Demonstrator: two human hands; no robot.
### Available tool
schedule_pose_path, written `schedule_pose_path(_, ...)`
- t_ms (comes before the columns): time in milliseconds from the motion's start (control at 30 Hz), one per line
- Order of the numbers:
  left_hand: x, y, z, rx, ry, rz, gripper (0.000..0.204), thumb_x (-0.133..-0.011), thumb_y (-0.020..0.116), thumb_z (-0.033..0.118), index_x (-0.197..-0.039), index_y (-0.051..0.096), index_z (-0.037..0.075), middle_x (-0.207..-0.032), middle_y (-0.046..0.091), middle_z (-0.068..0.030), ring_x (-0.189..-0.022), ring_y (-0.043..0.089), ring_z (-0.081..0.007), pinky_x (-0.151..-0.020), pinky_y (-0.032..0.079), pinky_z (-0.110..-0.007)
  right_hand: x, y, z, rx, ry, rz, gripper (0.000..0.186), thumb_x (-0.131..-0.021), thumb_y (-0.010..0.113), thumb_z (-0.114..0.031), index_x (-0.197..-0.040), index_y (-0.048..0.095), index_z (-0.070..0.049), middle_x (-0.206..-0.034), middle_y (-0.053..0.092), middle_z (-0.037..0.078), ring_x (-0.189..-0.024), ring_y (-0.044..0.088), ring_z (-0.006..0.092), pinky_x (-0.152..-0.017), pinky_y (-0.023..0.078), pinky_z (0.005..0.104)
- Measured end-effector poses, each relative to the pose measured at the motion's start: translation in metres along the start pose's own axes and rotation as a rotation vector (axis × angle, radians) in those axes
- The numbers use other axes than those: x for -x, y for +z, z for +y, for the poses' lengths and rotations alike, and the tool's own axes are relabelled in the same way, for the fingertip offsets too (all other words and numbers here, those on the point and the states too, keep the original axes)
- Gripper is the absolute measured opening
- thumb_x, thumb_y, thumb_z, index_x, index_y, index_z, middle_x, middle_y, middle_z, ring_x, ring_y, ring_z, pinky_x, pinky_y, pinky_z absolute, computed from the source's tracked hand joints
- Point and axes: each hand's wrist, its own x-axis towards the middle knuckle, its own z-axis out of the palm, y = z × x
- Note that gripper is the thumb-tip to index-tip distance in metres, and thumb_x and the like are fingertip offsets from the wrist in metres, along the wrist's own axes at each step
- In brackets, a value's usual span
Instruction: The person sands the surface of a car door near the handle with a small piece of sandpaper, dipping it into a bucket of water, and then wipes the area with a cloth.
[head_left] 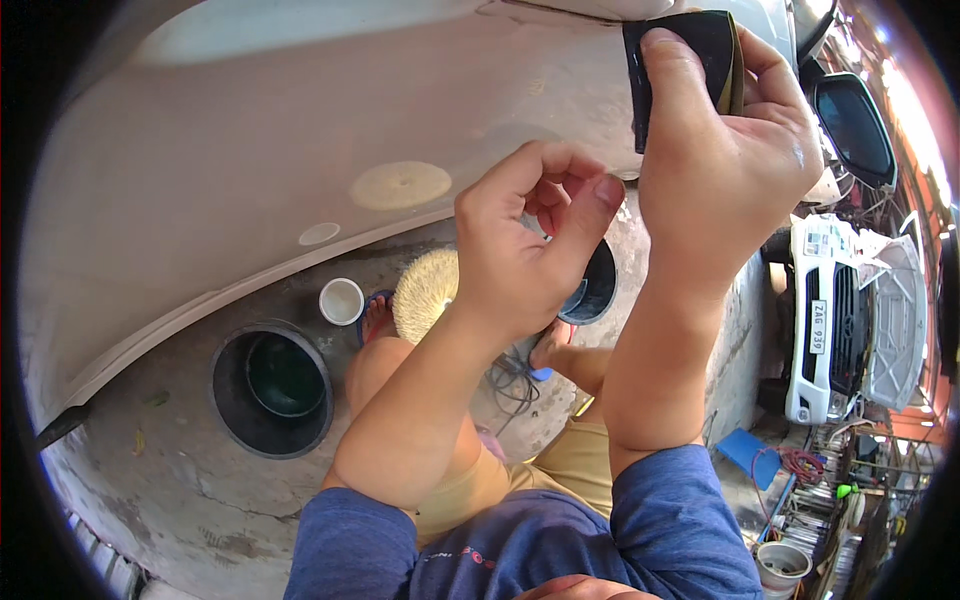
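Pressing against the pale car panel [300, 150] near the top of the view, a dark folded sanding sheet [715, 45] is sitting pinched between the thumb and fingers of the right hand [725, 160]. Just beside it, the left hand [525, 240] is curling loosely, fingertips bent toward the palm and holding nothing visible. Below the hands, a fluffy polishing pad [425, 295], a white cup [341, 301] and a black bucket [270, 390] are resting on the concrete floor [180, 500].

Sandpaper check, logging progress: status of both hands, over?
Right hand grips dark sandpaper against grey car panel. Left hand curled beside it, empty. Nothing in the way.
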Motion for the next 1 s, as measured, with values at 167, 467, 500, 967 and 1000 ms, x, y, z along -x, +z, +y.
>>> schedule_pose_path(167, 0.001, 0.0, -0.002, -0.036, 0.014, -0.003, 0.014, -0.091, 0.078, 0.014, -0.093, 0.072, 0.002, -0.076, 0.069, 0.0004, -0.062, 0.055, -0.0043, -0.057, 0.043, -0.022, 0.006, 0.002, -0.004, -0.037, 0.043, 0.003, 0.014, -0.084, 0.075, 0.001, -0.095, 0.069, 0.007, -0.079, 0.073, 0.007, -0.067, 0.065, 0.0083, -0.063, 0.051, 0.0205)
schedule_pose_path(467, 0.01, 0.004, -0.009, -0.201, -0.033, -0.141, 0.016, -0.085, 0.079, 0.014, -0.096, 0.071, 0.007, -0.077, 0.067, -0.001, -0.06, 0.056, -0.0094, -0.057, 0.045, -0.025, 0.012, 0.003, -0.011, -0.076, 0.094, 0.029, 0.022, -0.081, 0.081, -0.006, -0.096, 0.07, 0.007, -0.077, 0.073, 0.007, -0.063, 0.064, 0.0071, -0.06, 0.051, 0.0195)
schedule_pose_path(500, 0.011, 0.005, -0.011, -0.264, 0.015, -0.171, 0.02, -0.083, 0.08, 0.019, -0.096, 0.07, 0.007, -0.076, 0.065, -0.0022, -0.06, 0.056, -0.0124, -0.056, 0.045, -0.028, 0.012, 0.003, -0.011, -0.108, 0.097, 0.029, 0.023, -0.081, 0.081, -0.006, -0.096, 0.07, 0.008, -0.077, 0.073, 0.007, -0.064, 0.064, 0.0067, -0.06, 0.051, 0.0192)
schedule_pose_path(967, 0.018, 0.0, -0.037, -0.67, 0.144, -0.41, 0.024, -0.082, 0.07, 0.022, -0.095, 0.063, 0.003, -0.083, 0.063, -0.016, -0.076, 0.065, -0.0426, -0.065, 0.05, -0.051, 0.019, 0.007, -0.017, -0.206, 0.237, 0.069, 0.018, -0.082, 0.08, -0.002, -0.094, 0.07, 0.007, -0.074, 0.071, 0.004, -0.06, 0.061, 0.0052, -0.053, 0.049, 0.0193)
schedule_pose_path(1000, 0.022, 0.002, -0.035, -0.694, 0.094, -0.434, 0.024, -0.082, 0.069, 0.021, -0.095, 0.064, 0.003, -0.085, 0.064, -0.017, -0.079, 0.065, -0.0432, -0.067, 0.051, -0.052, 0.02, 0.006, -0.019, -0.225, 0.24, 0.069, 0.017, -0.082, 0.079, -0.001, -0.094, 0.07, 0.007, -0.074, 0.071, 0.004, -0.059, 0.061, 0.0049, -0.053, 0.048, 0.019)
